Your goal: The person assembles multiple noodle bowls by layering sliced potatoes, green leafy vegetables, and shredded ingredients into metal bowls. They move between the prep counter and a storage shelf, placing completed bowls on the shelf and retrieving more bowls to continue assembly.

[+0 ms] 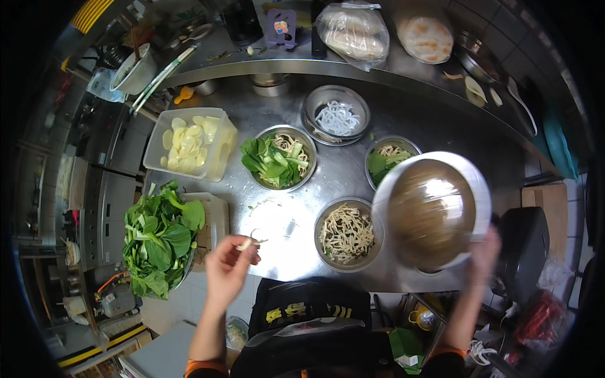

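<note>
Over the front of the steel counter, my left hand (232, 264) pinches a small pale scrap with a thin greenish stalk (256, 240). My right hand (482, 255), smeared by motion, grips the rim of a large round metal bowl (472, 173). That bowl is raised above the right side, its brownish middle blurred. It partly covers a small bowl of greens and pale strips (382, 162). Between my hands stands a metal bowl of shredded pale strips (346, 234). Farther back sits a bowl with leafy greens over strips (280, 157).
At left are a plastic tub of sliced pale rounds (186, 148) and a heap of leafy greens (161, 242). A bowl of white strands (338, 116) stands at the back. The raised shelf holds a bagged pale bundle (353, 34) and flatbreads (425, 39).
</note>
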The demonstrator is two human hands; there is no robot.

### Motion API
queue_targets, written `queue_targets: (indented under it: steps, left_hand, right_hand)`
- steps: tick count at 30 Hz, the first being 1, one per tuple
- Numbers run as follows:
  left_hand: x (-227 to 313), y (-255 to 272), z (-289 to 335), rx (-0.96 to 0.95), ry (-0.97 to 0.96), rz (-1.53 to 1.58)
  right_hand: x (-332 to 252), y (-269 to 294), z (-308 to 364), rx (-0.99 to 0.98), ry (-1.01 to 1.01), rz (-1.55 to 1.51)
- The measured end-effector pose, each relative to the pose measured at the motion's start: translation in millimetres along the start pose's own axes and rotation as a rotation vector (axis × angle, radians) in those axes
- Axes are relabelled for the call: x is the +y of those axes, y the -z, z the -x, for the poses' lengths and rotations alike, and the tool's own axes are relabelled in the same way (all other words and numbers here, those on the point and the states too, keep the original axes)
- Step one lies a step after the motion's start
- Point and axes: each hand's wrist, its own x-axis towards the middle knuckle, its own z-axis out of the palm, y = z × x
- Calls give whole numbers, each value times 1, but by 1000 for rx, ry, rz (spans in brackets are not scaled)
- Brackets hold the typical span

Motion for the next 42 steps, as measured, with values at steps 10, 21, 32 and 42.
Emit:
queue_targets:
  steps: [10,21,32,42]
  left_hand:
    - [-68,6,12,-327,-27,-1081]
    - [98,129,18,-91,-214,-895]
    - [86,155,-9,45,-75,-950]
    - [36,186,-164,-130,-174,-990]
  right_hand:
    - [41,-309,150,-775,-321,-406]
    - [-49,-342,22,-909,358,324]
    - [-32,-496,-30,-466,773,591]
    - [-76,-442,-54,-689,781,793]
